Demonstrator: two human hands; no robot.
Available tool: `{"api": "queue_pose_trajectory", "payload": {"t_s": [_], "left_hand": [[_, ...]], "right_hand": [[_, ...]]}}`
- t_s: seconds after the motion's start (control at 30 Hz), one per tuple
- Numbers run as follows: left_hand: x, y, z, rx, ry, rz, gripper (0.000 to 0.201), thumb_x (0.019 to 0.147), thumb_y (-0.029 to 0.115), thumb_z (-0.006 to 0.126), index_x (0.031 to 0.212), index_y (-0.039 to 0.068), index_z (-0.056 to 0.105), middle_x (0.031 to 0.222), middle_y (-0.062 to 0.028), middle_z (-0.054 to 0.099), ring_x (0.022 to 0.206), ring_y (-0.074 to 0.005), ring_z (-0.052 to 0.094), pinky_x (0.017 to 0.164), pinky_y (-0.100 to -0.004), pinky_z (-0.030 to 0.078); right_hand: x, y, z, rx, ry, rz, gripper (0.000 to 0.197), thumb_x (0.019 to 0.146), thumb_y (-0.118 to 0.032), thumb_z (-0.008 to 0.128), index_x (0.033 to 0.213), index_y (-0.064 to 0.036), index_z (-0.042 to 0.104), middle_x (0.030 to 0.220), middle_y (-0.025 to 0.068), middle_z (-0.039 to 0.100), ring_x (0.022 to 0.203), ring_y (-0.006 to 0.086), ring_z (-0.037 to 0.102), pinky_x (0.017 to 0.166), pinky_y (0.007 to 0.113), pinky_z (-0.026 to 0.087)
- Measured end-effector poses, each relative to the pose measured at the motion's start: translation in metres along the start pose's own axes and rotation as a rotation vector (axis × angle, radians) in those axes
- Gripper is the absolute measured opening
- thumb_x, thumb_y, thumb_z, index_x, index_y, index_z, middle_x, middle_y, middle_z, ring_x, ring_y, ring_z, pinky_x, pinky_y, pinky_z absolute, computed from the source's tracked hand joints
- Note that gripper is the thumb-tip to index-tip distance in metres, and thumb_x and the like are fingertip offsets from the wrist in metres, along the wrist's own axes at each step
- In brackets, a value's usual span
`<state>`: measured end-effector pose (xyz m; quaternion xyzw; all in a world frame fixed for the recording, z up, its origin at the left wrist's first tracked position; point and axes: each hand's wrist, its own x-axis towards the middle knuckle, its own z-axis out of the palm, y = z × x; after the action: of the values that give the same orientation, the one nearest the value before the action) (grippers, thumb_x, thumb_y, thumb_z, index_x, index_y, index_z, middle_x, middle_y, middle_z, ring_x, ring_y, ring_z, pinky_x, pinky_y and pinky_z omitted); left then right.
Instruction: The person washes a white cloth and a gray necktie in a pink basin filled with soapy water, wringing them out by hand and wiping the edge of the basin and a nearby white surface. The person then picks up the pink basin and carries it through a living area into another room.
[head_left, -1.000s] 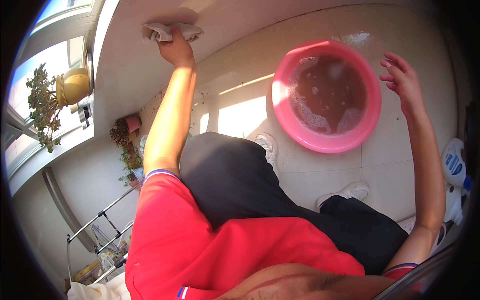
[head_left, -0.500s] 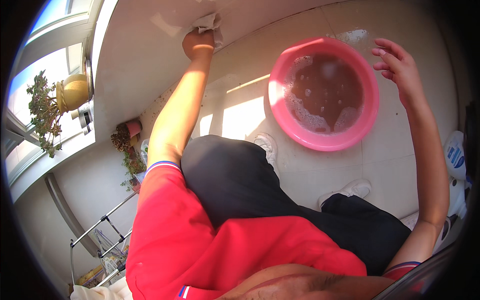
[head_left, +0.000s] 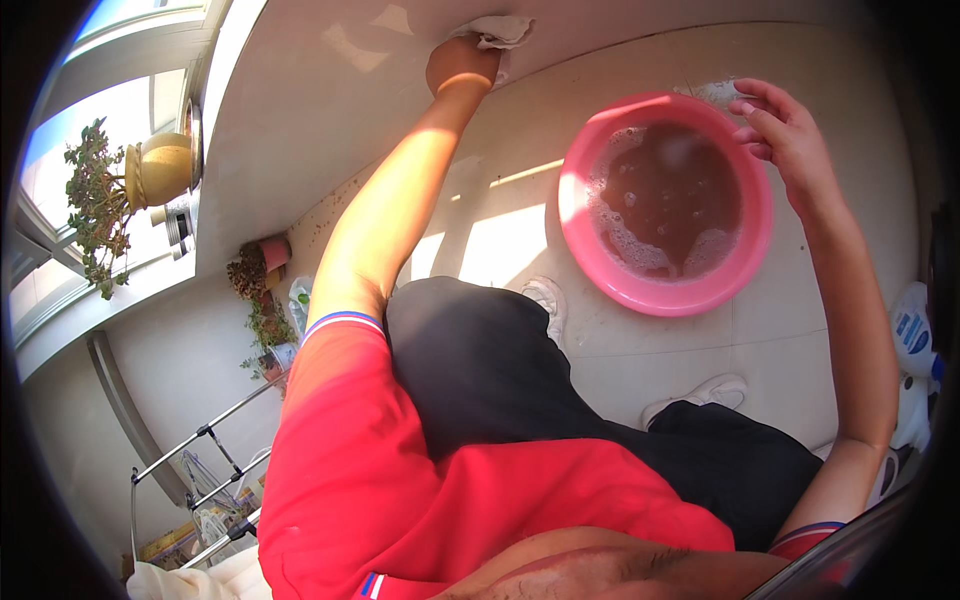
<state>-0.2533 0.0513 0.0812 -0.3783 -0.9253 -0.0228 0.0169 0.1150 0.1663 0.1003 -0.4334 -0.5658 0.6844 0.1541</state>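
Note:
A crumpled white cloth (head_left: 508, 31) is pressed against the pale wall (head_left: 300, 110) by my left hand (head_left: 462, 66), whose fingers are closed around it and mostly hidden. On the tiled floor, to the right of that arm, stands a round pink basin (head_left: 575, 215) of murky brown water (head_left: 668, 195) with white suds along its edge. My right hand (head_left: 785, 128) hovers by the basin's right rim, fingers loosely curved and apart, holding nothing.
White bottles (head_left: 912, 325) stand at the far right. Potted plants (head_left: 262, 265) line the wall at left, with another yellow pot (head_left: 160, 170) by the window. A metal rack (head_left: 205, 432) is at lower left. My shoes (head_left: 545, 305) are close to the basin.
My left hand has slid the cloth to the right along the wall. My right hand has moved slightly left relative to the basin, closer over its rim. The view has shifted a little.

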Motion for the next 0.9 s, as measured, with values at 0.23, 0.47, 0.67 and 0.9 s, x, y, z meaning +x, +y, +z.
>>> {"api": "queue_pose_trajectory", "payload": {"t_s": [0.23, 0.47, 0.67, 0.9], "left_hand": [[0.008, 0.010, -0.066, -0.402, 0.767, 0.218, 0.029, 0.085, 0.029, 0.068, 0.088, 0.000, 0.072, 0.082, -0.0136, 0.072, 0.072, -0.0282, 0.069, 0.067, -0.0371, 0.053], [0.032, 0.001, -0.087, -0.325, 1.180, 0.555, 0.022, 0.078, 0.024, 0.074, 0.084, 0.003, 0.069, 0.074, -0.0120, 0.069, 0.060, -0.0278, 0.066, 0.055, -0.0347, 0.053], [0.000, -0.028, 0.036, 0.037, 0.358, 0.287, 0.023, 0.073, 0.035, 0.065, 0.081, 0.015, 0.072, 0.082, -0.0115, 0.070, 0.076, -0.0316, 0.067, 0.067, -0.0399, 0.053], [-0.009, -0.093, -0.004, -0.848, 0.752, -0.145, 0.014, 0.089, 0.005, 0.057, 0.092, -0.001, 0.068, 0.094, -0.0072, 0.070, 0.075, -0.0193, 0.065, 0.071, -0.0341, 0.055]], "right_hand": [[-0.011, 0.025, -0.027, -0.089, 0.014, 0.151, 0.045, 0.089, -0.023, 0.060, 0.127, 0.0011, 0.055, 0.104, 0.0057, 0.065, 0.078, 0.0090, 0.061, 0.073, 0.024, 0.048], [-0.007, 0.003, -0.005, -0.043, -0.001, 0.033, 0.043, 0.088, -0.023, 0.060, 0.123, 0.0018, 0.057, 0.101, 0.0056, 0.065, 0.077, 0.0091, 0.060, 0.071, 0.024, 0.047], [-0.013, 0.007, -0.007, -0.007, 0.006, 0.044, 0.044, 0.089, -0.023, 0.059, 0.124, 0.0016, 0.056, 0.103, 0.0083, 0.065, 0.079, 0.0101, 0.061, 0.073, 0.025, 0.047], [-0.012, 0.022, -0.031, -0.104, 0.039, 0.081, 0.044, 0.090, -0.024, 0.059, 0.127, -0.0011, 0.055, 0.108, 0.0068, 0.065, 0.081, 0.0091, 0.060, 0.073, 0.024, 0.046]]}}
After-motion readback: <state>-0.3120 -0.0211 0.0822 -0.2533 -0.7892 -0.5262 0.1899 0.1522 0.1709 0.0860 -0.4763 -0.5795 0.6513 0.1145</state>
